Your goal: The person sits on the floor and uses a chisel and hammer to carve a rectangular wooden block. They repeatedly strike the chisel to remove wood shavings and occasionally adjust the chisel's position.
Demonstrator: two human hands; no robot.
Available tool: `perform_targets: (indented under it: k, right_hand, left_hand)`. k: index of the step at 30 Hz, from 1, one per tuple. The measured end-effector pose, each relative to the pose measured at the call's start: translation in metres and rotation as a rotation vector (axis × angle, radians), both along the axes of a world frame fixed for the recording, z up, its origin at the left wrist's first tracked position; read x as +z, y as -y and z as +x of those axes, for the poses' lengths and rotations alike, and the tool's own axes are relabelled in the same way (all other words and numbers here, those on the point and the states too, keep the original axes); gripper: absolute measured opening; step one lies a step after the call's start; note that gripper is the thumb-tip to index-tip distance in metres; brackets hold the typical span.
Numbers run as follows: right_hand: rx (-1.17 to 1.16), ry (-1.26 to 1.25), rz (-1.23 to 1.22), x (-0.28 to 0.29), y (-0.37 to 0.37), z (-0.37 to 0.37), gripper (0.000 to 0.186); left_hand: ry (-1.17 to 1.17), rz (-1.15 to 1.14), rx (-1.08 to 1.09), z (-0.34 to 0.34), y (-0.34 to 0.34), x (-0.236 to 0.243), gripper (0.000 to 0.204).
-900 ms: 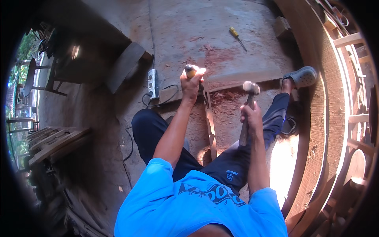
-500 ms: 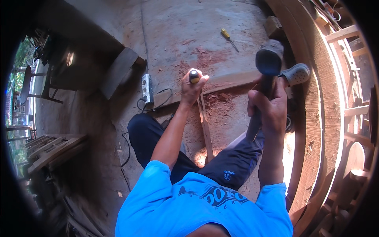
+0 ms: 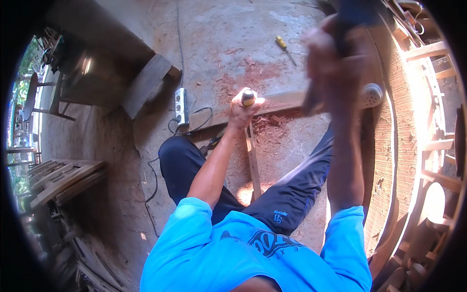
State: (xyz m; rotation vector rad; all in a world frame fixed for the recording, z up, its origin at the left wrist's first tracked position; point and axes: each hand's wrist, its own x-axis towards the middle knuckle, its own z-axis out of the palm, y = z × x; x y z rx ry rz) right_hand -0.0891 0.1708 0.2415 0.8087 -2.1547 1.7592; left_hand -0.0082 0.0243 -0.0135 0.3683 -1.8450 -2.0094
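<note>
Looming higher and nearer than a moment earlier, the hammer [image 3: 358, 15] was a dark blur in the right hand [image 3: 340, 61], which was wrapped around it well above and to the right of the left hand [image 3: 240, 115]. Of the two hands, only the left looked steady: it stayed curled tightly around a black-and-yellow handle [image 3: 248, 98], whose pale-tipped end poked out above the fist. That lift left the hammer well apart from the handle, so nothing was being struck at that instant. What sat at the handle's lower end could not be told, since the left hand hid it. A slender wooden strip [image 3: 252, 161] ran from just below that hand back between the legs [image 3: 294, 187], and reddish shavings [image 3: 271, 122] lay to its right. Farther off, a yellow-handled screwdriver [image 3: 281, 43] lay ahead and rightward of the left hand; a white power strip [image 3: 181, 108] lay to its left.
</note>
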Motion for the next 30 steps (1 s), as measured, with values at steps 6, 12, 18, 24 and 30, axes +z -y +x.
perform_targets:
  k: [6, 12, 18, 24, 30]
  right_hand:
    - [0.261, 0.281, 1.005, -0.116, 0.015, 0.033, 0.015]
    - [0.249, 0.203, 0.304, -0.011, -0.008, 0.006, 0.015]
    - [0.091, 0.037, 0.400, -0.074, 0.024, 0.011, 0.011]
    - [0.003, 0.371, 0.680, -0.207, -0.060, 0.070, 0.032]
    - [0.199, 0.915, 0.887, -0.235, -0.120, 0.167, 0.035]
  left_hand:
    - [-0.173, 0.129, -0.047, 0.012, -0.005, -0.009, 0.026]
    - [0.017, 0.220, -0.089, 0.005, -0.002, -0.022, 0.020]
    - [0.055, 0.209, -0.092, 0.015, -0.005, -0.017, 0.020]
    - [0.135, 0.194, -0.228, 0.011, 0.007, -0.015, 0.022]
    - [0.144, -0.056, -0.154, 0.045, -0.013, 0.010, 0.020]
